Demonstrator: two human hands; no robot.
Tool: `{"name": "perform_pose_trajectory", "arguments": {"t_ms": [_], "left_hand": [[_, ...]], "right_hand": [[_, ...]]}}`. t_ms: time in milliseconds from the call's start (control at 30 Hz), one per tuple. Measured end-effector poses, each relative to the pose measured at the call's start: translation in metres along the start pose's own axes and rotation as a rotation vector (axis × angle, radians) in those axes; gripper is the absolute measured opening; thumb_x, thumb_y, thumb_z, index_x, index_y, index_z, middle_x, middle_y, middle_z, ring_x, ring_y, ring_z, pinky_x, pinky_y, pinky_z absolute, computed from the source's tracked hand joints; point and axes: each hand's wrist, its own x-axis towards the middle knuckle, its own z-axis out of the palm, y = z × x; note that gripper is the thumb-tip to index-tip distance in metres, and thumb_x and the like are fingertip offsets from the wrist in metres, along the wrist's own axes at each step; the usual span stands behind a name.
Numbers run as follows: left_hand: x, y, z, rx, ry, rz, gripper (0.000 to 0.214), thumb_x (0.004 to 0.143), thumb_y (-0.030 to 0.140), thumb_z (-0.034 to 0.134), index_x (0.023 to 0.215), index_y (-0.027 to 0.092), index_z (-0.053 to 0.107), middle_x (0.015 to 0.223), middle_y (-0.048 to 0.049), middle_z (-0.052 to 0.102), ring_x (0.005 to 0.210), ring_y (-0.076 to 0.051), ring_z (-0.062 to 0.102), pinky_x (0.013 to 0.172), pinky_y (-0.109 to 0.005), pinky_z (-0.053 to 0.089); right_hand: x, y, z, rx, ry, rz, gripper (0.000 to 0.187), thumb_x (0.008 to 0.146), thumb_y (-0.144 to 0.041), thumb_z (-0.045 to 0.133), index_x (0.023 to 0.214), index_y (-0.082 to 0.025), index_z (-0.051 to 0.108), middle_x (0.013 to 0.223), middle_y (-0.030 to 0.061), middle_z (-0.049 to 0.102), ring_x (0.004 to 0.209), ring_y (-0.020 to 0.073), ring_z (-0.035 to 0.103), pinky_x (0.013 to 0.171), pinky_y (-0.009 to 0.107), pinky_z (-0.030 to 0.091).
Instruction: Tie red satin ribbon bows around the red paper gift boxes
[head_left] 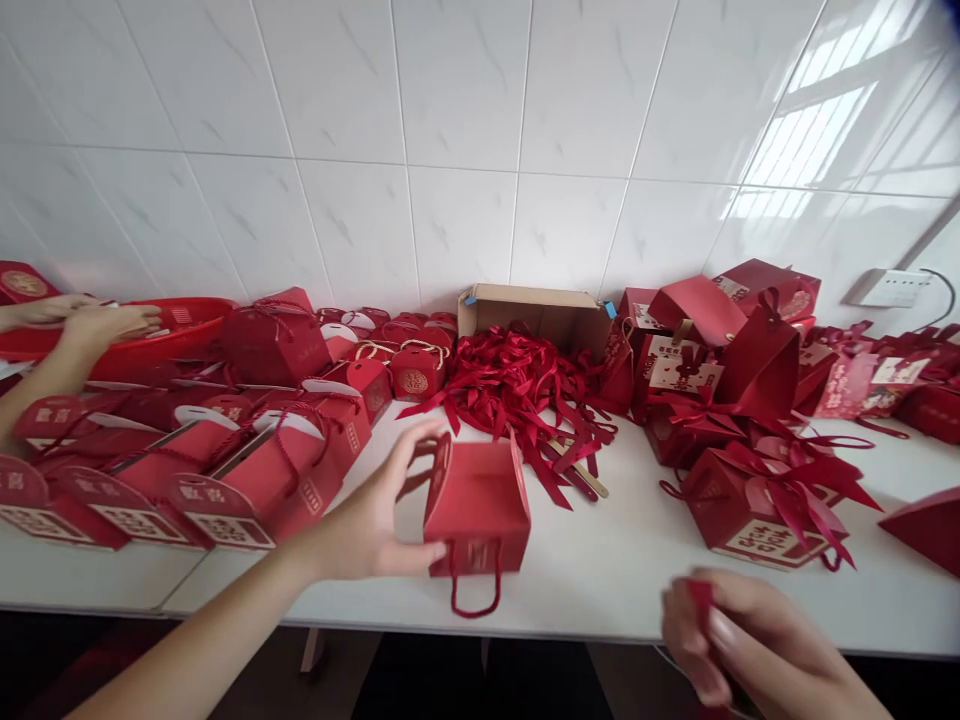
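Note:
A red gift box (480, 510) with curved side flaps stands on the white table, its cord handle (475, 610) hanging down over the front. My left hand (386, 510) grips the box from its left side, thumb at the front face and fingers behind the left flap. At the lower right, past the table's front edge, my right hand (724, 635) is closed on a strip of red ribbon (702, 598); the hand is slightly blurred. Behind the box, loose red ribbons (517, 380) spill from a cardboard box (536, 297) lying on its side.
Rows of red boxes (240, 470) fill the left side. Boxes tied with bows (765, 500) stand on the right. Sticks (581, 470) lie by the ribbons. At far left, another person's hands (112, 322) are over a red basket (199, 320). A tiled wall (465, 140) rises behind.

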Motion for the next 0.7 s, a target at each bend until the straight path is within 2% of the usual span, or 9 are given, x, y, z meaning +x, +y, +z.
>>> {"name": "perform_pose_trajectory", "arguments": {"t_ms": [100,200,300,400,467,600,700], "left_hand": [[-0.007,-0.021,0.011,0.014,-0.206,0.041,0.101,0.071,0.013,0.067,0.149,0.033,0.007,0.150,-0.0147,0.034,0.136,-0.030,0.040,0.107,-0.048,0.040],[-0.004,-0.025,0.011,0.024,-0.247,0.079,0.093,0.077,0.015,0.059,0.151,0.031,0.004,0.157,-0.0136,0.022,0.142,-0.030,0.027,0.110,-0.049,0.035],[0.004,-0.009,0.011,0.100,-0.163,0.125,0.077,0.082,0.022,0.055,0.149,0.029,0.016,0.158,-0.0111,0.018,0.145,-0.030,0.020,0.113,-0.052,0.030],[0.013,0.012,0.019,0.299,-0.064,0.170,0.051,0.084,0.021,0.054,0.133,0.028,0.044,0.154,-0.0087,0.028,0.144,-0.030,0.022,0.113,-0.053,0.031],[0.019,0.023,0.026,0.410,-0.020,0.188,0.037,0.084,0.018,0.053,0.120,0.027,0.055,0.148,-0.0072,0.037,0.141,-0.029,0.027,0.112,-0.052,0.033],[0.027,0.029,0.037,0.495,0.113,0.274,0.025,0.084,0.017,0.056,0.105,0.026,0.063,0.133,-0.0061,0.052,0.129,-0.028,0.039,0.108,-0.051,0.036],[0.031,0.028,0.040,0.531,0.203,0.326,0.015,0.084,0.019,0.060,0.097,0.024,0.065,0.125,-0.0061,0.058,0.123,-0.028,0.042,0.105,-0.051,0.037]], "right_hand": [[0.036,-0.013,0.010,0.050,-0.134,0.098,0.040,0.090,-0.050,0.055,0.073,-0.015,0.061,0.056,0.0004,0.053,0.052,0.0099,0.046,0.054,0.024,0.037],[0.068,-0.022,0.022,0.037,-0.213,0.131,0.042,0.088,-0.052,0.057,0.071,-0.014,0.060,0.053,-0.0012,0.052,0.049,0.0085,0.045,0.054,0.023,0.034],[0.087,-0.027,0.033,0.037,-0.228,0.147,0.041,0.087,-0.051,0.059,0.068,-0.014,0.058,0.050,-0.0021,0.052,0.047,0.0084,0.044,0.054,0.023,0.034],[0.094,-0.030,0.040,0.028,-0.175,0.128,0.041,0.086,-0.050,0.059,0.064,-0.015,0.057,0.050,-0.0021,0.051,0.049,0.0089,0.045,0.055,0.024,0.035],[0.096,-0.032,0.042,0.011,-0.154,0.120,0.041,0.086,-0.049,0.059,0.063,-0.015,0.057,0.051,-0.0018,0.051,0.050,0.0092,0.046,0.055,0.024,0.036],[0.096,-0.033,0.044,-0.016,-0.150,0.122,0.041,0.086,-0.048,0.059,0.061,-0.015,0.056,0.050,-0.0017,0.052,0.049,0.0089,0.045,0.054,0.023,0.035],[0.096,-0.033,0.044,-0.030,-0.144,0.122,0.041,0.086,-0.048,0.059,0.061,-0.015,0.056,0.050,-0.0016,0.052,0.050,0.0089,0.046,0.055,0.023,0.035]]}}
